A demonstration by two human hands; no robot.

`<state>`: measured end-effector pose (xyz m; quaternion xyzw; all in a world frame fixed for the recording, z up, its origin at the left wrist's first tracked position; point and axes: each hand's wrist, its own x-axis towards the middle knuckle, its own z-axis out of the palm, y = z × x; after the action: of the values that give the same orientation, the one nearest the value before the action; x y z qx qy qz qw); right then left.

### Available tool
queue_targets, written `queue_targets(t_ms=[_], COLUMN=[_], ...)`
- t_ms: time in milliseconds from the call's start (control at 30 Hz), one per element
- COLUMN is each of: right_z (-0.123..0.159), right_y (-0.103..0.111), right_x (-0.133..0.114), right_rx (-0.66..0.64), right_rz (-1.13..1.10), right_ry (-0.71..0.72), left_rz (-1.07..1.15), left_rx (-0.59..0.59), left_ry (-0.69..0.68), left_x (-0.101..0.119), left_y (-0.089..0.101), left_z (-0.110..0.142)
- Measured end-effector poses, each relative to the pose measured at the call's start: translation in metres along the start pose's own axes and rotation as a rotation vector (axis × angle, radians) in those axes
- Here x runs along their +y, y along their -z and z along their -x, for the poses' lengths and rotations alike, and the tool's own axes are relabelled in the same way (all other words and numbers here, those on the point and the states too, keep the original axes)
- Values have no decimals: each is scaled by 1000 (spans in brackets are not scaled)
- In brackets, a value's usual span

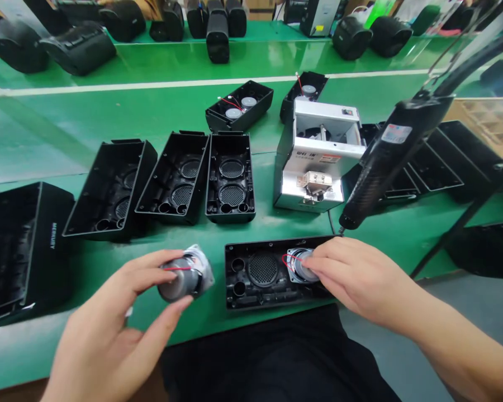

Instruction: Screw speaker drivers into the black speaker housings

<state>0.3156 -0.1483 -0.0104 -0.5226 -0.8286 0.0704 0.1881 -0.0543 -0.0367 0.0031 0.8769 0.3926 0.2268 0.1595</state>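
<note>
My left hand grips a round speaker driver by its magnet, held just above the bench left of the nearest housing. A red wire crosses that driver, and its square metal frame faces right. In front of me lies a black speaker housing, open side up. Its left grille opening is bare, with two round port holes beside it. A second speaker driver sits at the housing's right opening, a red wire looped at its side. The fingers of my right hand are closed on that driver's magnet.
Behind the housing stands a silver screw feeder. A black electric screwdriver hangs close above my right hand. Several open housings line the left and middle of the green bench. Two farther housings contain drivers.
</note>
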Motion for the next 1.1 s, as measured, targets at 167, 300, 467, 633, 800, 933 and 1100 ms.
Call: queue_targets(t_ms=[167, 300, 467, 633, 800, 933, 1100], right_z=[3, 0, -3, -1, -2, -3, -1], right_y=[4, 9, 12, 11, 9, 7, 6], right_x=[5, 9, 15, 17, 19, 22, 23], right_rx=[-63, -142, -190, -190, -163, -174, -166], right_rz=[8, -13, -100, -148, -161, -163, -152], right_ry=[-46, -72, -91, -81, -41, -30, -11], left_rz=[41, -56, -25, -61, -48, -12, 34], left_rx=[-270, -394, -429, -543, -542, -549, -509], left_ry=[-344, -426, -485, -454, -437, -409, -410], left_x=[62, 76, 74, 68, 63, 60, 58], left_y=[-11, -34, -36, -54, -63, -61, -63], left_z=[-55, -81, -85, -87, -88, -87, -85])
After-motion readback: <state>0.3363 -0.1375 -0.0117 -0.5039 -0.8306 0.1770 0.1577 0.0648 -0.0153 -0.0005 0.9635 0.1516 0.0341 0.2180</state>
